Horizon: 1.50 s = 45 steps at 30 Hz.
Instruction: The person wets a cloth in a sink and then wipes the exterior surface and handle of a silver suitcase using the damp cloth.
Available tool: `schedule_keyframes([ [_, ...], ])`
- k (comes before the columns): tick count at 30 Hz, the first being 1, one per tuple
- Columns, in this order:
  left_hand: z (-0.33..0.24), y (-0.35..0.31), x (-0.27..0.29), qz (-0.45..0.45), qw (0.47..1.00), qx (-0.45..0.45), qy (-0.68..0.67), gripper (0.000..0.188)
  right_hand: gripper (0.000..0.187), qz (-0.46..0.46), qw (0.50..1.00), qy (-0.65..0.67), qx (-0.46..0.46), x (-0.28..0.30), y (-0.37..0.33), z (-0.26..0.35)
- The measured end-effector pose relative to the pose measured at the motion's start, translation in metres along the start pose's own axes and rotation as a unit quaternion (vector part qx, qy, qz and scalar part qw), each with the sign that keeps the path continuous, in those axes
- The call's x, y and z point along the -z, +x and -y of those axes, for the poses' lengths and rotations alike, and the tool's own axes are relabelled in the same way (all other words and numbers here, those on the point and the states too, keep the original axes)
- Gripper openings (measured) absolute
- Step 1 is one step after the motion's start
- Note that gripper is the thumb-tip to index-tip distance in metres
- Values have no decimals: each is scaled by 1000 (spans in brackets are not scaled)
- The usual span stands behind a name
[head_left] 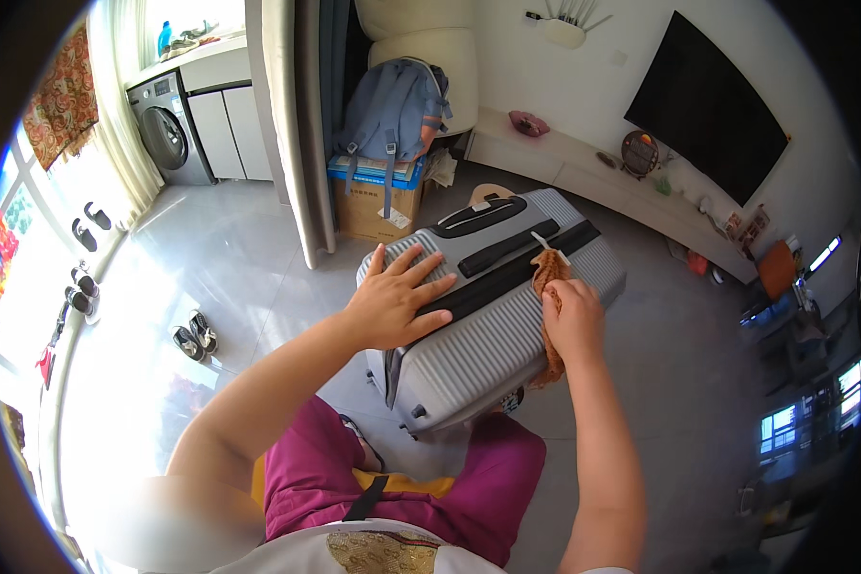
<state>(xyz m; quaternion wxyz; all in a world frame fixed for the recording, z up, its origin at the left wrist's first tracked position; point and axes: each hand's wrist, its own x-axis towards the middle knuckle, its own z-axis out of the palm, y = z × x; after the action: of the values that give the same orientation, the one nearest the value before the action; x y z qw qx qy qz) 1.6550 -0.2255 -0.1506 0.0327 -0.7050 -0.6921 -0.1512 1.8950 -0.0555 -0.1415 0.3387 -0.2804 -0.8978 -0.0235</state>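
A silver-grey ribbed suitcase with black trim stands on the floor just in front of my knees. My left hand lies on its near left edge, fingers spread, across the grey shell and a black strip. In my right hand is a bunched brown cloth, pressed against the suitcase's right part; one end of it hangs down the ribbed side. A white tie or tag sticks up beside the cloth. The black carry handle lies along the far side of the suitcase.
A blue-grey backpack rests on a cardboard box behind the suitcase. Along the wall runs a low white cabinet beneath a television. Black shoes stand on the tiles at left; a washing machine is farther back.
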Motion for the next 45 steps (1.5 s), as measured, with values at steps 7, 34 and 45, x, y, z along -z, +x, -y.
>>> schedule_keyframes([
  [7,4,30,-22,-58,998,34,-1,51,9,48,980,123,146,28,-35,108],
  [34,-57,90,-41,20,986,160,31,73,12,-145,977,144,67,-4,-51,69],
  [45,-78,94,-30,55,989,132,26,79,20,-331,870,18,-365,-59,-22,-142],
])
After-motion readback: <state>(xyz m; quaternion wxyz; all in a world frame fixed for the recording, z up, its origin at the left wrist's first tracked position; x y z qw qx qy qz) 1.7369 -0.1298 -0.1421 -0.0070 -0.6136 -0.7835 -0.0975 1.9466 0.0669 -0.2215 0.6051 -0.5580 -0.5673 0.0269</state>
